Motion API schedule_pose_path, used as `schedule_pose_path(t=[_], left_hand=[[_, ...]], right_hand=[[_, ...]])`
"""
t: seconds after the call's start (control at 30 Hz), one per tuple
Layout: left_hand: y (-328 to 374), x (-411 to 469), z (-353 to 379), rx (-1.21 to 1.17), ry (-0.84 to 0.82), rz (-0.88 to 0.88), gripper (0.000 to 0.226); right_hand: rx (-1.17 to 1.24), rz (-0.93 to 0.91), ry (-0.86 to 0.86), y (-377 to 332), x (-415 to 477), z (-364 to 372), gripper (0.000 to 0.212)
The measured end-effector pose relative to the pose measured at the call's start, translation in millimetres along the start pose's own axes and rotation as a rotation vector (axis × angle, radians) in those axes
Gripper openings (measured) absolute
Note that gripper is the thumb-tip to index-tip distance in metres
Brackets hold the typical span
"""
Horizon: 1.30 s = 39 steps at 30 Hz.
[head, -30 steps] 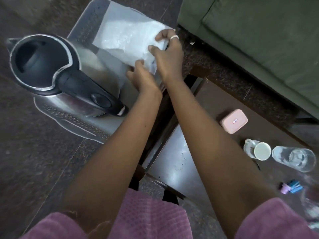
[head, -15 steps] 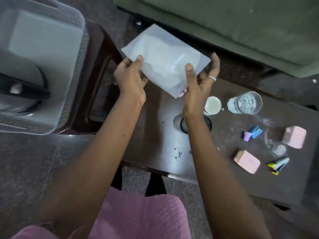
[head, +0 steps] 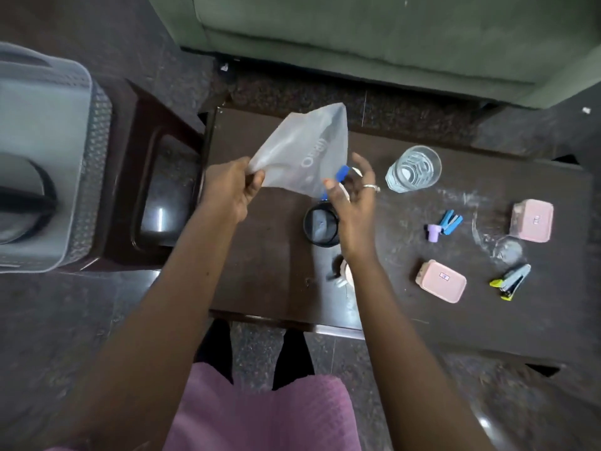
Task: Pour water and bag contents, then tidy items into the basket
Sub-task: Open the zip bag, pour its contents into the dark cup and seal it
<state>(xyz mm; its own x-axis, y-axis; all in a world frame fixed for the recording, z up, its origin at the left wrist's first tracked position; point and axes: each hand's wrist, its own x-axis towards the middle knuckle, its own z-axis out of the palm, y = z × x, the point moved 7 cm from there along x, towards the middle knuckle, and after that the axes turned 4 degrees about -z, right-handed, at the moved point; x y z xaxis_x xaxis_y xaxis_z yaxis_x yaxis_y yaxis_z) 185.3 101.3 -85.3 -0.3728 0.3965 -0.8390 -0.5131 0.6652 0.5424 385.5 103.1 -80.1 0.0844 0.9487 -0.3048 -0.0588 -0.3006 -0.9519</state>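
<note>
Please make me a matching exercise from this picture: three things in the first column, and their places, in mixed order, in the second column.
Things:
1 translucent plastic bag
2 clear drinking glass
3 grey perforated plastic basket

Places:
a on the dark brown stool
b pinched by the left hand
c upright on the dark low table

Pairs: 1-b, 2-c, 3-a

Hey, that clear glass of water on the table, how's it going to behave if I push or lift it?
The glass looks partly filled, so probably heavy for its size and apt to slosh. Clear smooth walls suggest slippery and breakable.
</note>
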Motion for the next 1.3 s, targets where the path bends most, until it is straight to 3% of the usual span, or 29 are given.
schedule_pose_path(t=[0.07, 0.13, 0.23, 0.37, 0.5, 0.6, 0.77, 0.93, 1.0, 1.07, 1.13, 1.17, 1.23, 1.3], left_hand=[[3, -3, 2, 0.048, -0.053, -0.031, 0.024], [6, -5, 3, 0.01, -0.13, -0.076, 0.02], [19, -8, 0, -0.14, -0.205, -0.045, 0.037], [43, -29, 5, 0.171, -0.199, 0.401, 0.068], [48, -58, 23, 0.624, -0.151, 0.83, 0.044], [29, -54, 36, 0.872, -0.19, 0.859, 0.03], [12, -30, 43, 1.005, -0.202, 0.806, 0.03], [0, -28, 33, 0.988, -0.295, 0.871, 0.064], [-3, -31, 22, 0.942, -0.263, 0.946, 0.057], [0, -37, 10, 0.792, -0.192, 1.035, 0.035], [6, -44, 1, 0.653, -0.088, 1.116, 0.022], [9, -45, -2, 0.585, -0.05, 1.125, 0.021], [17, -45, -3, 0.445, -0.027, 1.079, 0.023], [27, -45, 0, 0.345, -0.027, 1.038, 0.023]], right_hand=[[-0.144, -0.081, -0.018, -10, 1, 4, 0.039], [-0.227, -0.137, 0.094, -21, 4, 0, 0.019], [-0.166, -0.075, 0.187, -36, 17, -6, 0.009], [0.179, 0.012, 0.128, -53, 31, 6, 0.022], [0.343, 0.206, 0.073, -46, 40, 18, 0.011], [0.277, 0.309, 0.075, -31, 40, 16, 0.009], [0.184, 0.355, 0.114, -14, 44, 4, 0.01], [0.207, 0.384, 0.251, -12, 51, -11, 0.004], [0.21, 0.386, 0.295, -15, 56, -15, 0.015], [0.217, 0.378, 0.324, -18, 62, -19, 0.026], [0.082, 0.326, 0.321, -23, 67, -19, 0.034], [-0.13, 0.258, 0.3, -30, 69, -19, 0.044], [-0.612, -0.035, 0.216, -57, 68, -7, 0.059], [-0.789, -0.406, 0.02, -84, 54, 24, 0.052]])
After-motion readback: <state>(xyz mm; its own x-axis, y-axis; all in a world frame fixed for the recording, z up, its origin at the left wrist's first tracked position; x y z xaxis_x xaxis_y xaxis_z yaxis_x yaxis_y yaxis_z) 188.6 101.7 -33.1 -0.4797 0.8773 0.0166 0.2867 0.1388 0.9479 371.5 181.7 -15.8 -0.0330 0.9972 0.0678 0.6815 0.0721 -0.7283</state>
